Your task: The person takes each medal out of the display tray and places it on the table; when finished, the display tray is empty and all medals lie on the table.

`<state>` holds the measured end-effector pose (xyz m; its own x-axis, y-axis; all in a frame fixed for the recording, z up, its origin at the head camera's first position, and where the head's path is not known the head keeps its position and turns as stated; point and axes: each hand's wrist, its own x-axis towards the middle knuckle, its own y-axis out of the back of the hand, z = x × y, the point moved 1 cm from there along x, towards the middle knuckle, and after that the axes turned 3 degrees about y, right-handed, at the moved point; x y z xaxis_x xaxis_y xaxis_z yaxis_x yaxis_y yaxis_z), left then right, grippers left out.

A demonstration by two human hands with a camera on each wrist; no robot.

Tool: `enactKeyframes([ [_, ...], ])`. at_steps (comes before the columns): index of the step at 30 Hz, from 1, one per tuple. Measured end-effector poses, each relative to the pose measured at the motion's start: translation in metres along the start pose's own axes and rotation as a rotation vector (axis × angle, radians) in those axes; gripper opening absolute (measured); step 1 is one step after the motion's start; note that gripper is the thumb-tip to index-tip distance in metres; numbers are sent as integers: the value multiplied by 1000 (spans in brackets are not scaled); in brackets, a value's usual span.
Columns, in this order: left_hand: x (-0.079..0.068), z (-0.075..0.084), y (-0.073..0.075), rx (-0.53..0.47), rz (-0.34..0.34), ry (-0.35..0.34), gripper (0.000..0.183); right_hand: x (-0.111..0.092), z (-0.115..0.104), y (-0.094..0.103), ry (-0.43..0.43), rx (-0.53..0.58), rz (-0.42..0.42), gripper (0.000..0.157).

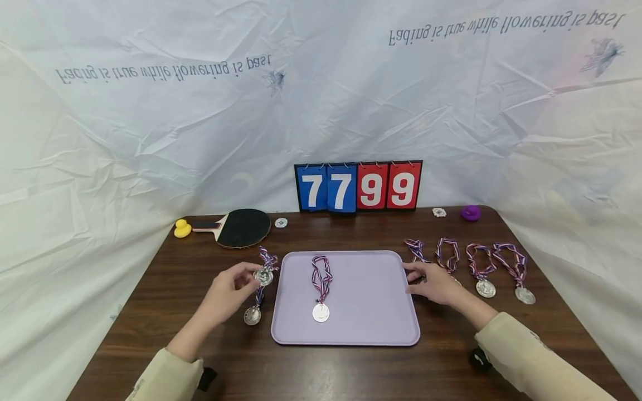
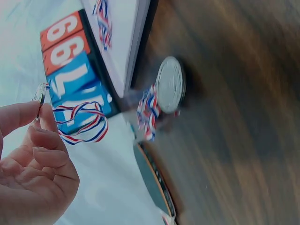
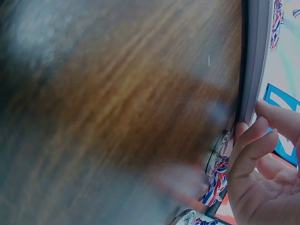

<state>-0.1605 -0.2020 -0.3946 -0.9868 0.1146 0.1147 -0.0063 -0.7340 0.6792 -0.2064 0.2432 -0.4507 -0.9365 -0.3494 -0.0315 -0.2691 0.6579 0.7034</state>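
Observation:
My left hand (image 1: 233, 292) pinches a silver medal (image 1: 263, 275) between thumb and forefinger, left of the lilac tray (image 1: 371, 323). Its striped ribbon (image 2: 93, 123) dangles loose in the left wrist view. Below it, a second silver medal (image 1: 253, 316) lies on the table beside the tray. Another medal (image 1: 321, 313) rests on the tray's left half, its red, white and blue ribbon stretched out behind. At the tray's right rim, my right hand (image 1: 433, 283) holds the edge with thumb and bent fingers; it partly covers a medal ribbon (image 1: 416, 249) there.
More medals, including one (image 1: 485, 288) and another (image 1: 525, 295), lie in a row at right. Along the back stand a flip scoreboard (image 1: 358, 186), a table tennis bat (image 1: 244, 228), a yellow duck (image 1: 183, 228), a purple duck (image 1: 471, 213) and two chips.

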Motion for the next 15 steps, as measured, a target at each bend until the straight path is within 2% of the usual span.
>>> enactKeyframes([
  [8,1,-15,27,44,56,-6,22,0,-2,0,-11,3,-10,56],
  [15,1,-37,34,93,33,52,22,-1,-3,0,-7,-1,-10,56],
])
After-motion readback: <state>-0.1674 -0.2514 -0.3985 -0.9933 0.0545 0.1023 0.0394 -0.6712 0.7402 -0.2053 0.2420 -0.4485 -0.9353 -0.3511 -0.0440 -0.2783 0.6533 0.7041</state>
